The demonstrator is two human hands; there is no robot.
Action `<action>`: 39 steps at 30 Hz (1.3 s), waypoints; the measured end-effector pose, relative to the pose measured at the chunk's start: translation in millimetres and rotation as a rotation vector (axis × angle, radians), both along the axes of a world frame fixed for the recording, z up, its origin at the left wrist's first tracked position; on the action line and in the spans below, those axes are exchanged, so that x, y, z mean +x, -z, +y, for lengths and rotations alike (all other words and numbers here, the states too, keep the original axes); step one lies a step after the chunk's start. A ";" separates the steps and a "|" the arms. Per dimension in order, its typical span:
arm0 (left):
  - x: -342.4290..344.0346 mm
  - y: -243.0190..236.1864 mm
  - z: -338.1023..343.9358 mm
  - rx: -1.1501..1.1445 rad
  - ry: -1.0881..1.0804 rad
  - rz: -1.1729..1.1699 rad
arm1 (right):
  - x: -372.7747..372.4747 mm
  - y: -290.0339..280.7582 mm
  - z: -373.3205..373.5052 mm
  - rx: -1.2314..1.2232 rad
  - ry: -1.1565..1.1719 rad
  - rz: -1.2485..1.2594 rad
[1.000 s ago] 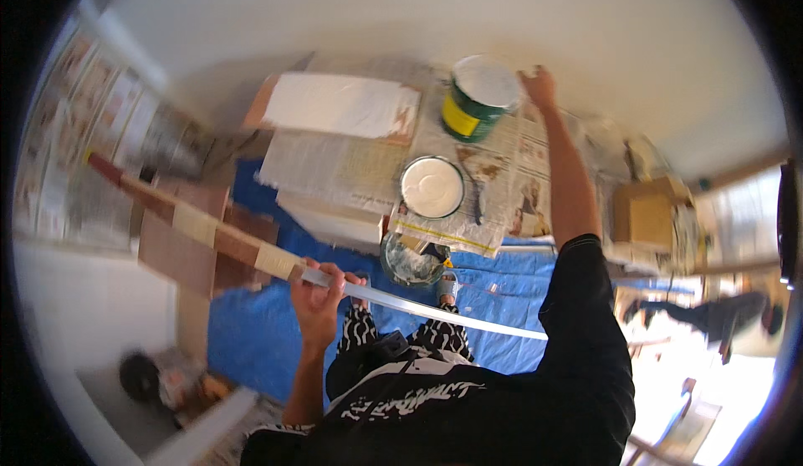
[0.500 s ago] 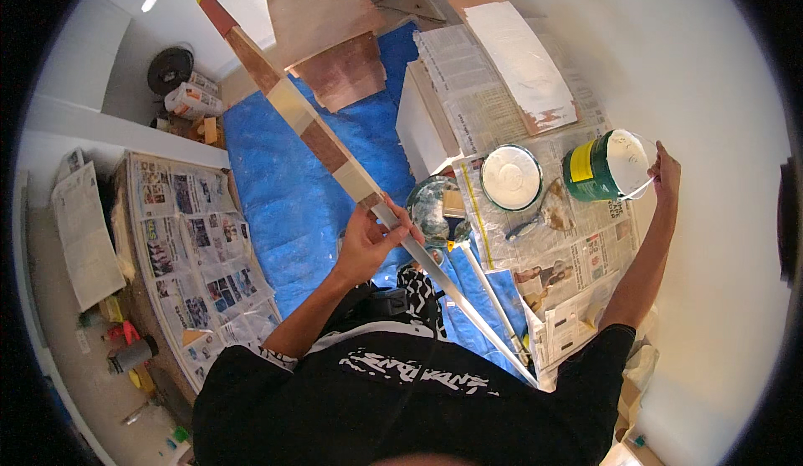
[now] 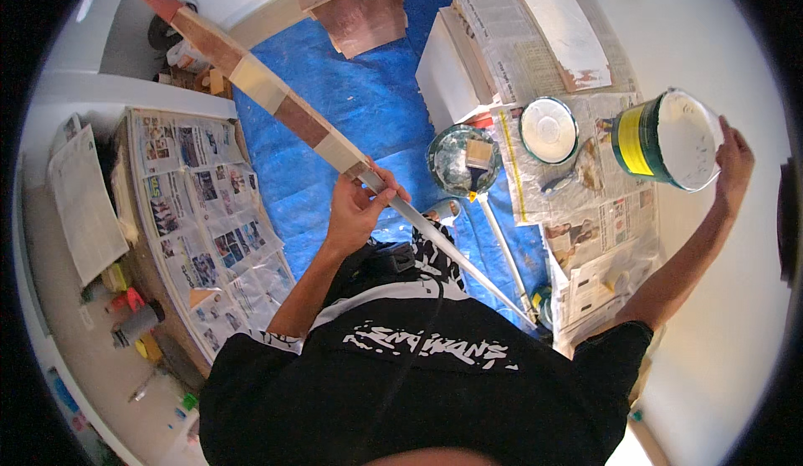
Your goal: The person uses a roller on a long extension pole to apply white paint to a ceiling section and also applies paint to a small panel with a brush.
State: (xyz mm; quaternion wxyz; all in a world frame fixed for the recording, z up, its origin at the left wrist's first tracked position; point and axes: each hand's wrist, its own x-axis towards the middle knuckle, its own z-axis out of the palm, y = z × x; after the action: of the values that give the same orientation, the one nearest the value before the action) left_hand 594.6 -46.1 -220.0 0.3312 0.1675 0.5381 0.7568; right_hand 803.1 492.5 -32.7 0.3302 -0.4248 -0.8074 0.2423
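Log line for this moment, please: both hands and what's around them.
left hand: grips long wooden strip | right hand: on paint bucket rim | nearby: brush in bowl, lid, blue tarp

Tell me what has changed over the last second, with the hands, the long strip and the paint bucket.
The view swung round, so everything sits turned in the picture. The right hand, which was stretched out above the green paint bucket, now lies against its rim. The left hand keeps its fingers wrapped round the long wooden strip at the same spot. The small paint tub and newspapers stayed put.
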 end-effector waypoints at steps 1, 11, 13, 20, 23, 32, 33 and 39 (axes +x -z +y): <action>-4.4 2.8 -8.3 -0.005 -0.016 -0.013 | -2.0 -15.7 -12.2 -0.009 -0.087 -0.008; -104.4 28.9 -110.9 0.019 0.078 -0.046 | -119.7 -25.7 -185.0 -0.064 -0.351 -0.066; -122.2 35.7 -128.7 0.001 0.082 -0.101 | -153.2 22.3 -212.2 -0.125 -0.355 -0.065; -167.4 61.8 -162.2 -0.120 0.074 -0.174 | -285.0 252.9 -286.1 -0.289 -0.253 -0.252; -182.7 84.7 -153.3 -0.185 0.067 -0.178 | -340.9 380.5 -301.2 -0.392 -0.308 -0.368; -225.3 173.4 -91.9 -0.354 0.001 -0.324 | -448.5 757.9 -285.0 -0.514 -0.390 -0.543; -228.3 179.9 -84.0 -0.371 -0.004 -0.337 | -456.1 780.2 -272.9 -0.557 -0.387 -0.555; -238.3 206.5 -47.7 -0.448 -0.077 -0.447 | -484.5 834.9 -250.7 -0.527 -0.515 -0.614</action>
State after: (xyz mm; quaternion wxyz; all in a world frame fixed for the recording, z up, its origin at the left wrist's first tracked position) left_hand 356.3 -93.8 -426.5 0.4409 -0.1009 0.6113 0.6494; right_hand 318.6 241.8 -867.6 -0.1134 -0.3322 -0.8576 0.3759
